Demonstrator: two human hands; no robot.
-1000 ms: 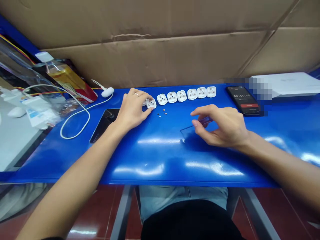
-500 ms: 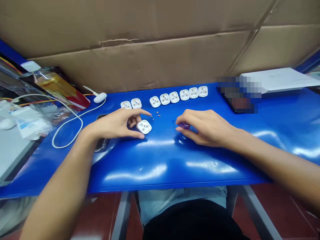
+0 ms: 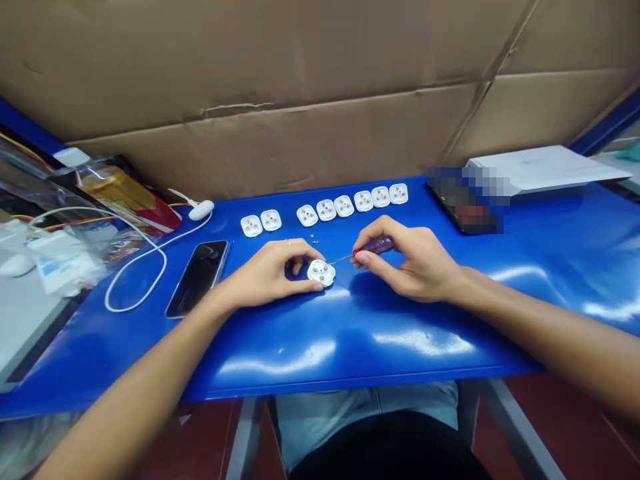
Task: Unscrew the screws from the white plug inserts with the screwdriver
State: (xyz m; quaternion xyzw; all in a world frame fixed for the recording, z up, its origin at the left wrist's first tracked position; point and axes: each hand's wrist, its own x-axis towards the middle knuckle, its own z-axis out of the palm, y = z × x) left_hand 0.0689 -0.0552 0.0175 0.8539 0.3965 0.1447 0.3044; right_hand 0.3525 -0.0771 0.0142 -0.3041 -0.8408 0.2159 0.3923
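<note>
Between the thumb and fingers of my left hand [image 3: 280,270] is a small white square plastic piece with metal contacts [image 3: 321,273], held on the blue tabletop. My right hand [image 3: 405,257] is closed around the purple handle of a screwdriver [image 3: 379,245]. Its thin shaft points left, and the tip reaches the upper right edge of the white piece; whether it touches a screw I cannot tell. A few tiny screws [image 3: 314,240] lie just beyond my left fingers. Farther back, similar white pieces [image 3: 344,206] stand in a row with their metal contacts facing up.
A smartphone [image 3: 197,279] lies left of my left hand. Behind it, a white cable [image 3: 165,257] loops near a bottle [image 3: 117,190] lying at a slant. A dark device [image 3: 457,207] and a white box [image 3: 545,170] sit at the back right. Cardboard [image 3: 300,87] walls the rear.
My left hand has moved right and nearer with the white piece. The screwdriver, mostly hidden in my right hand before, now points left with its tip at the piece.
</note>
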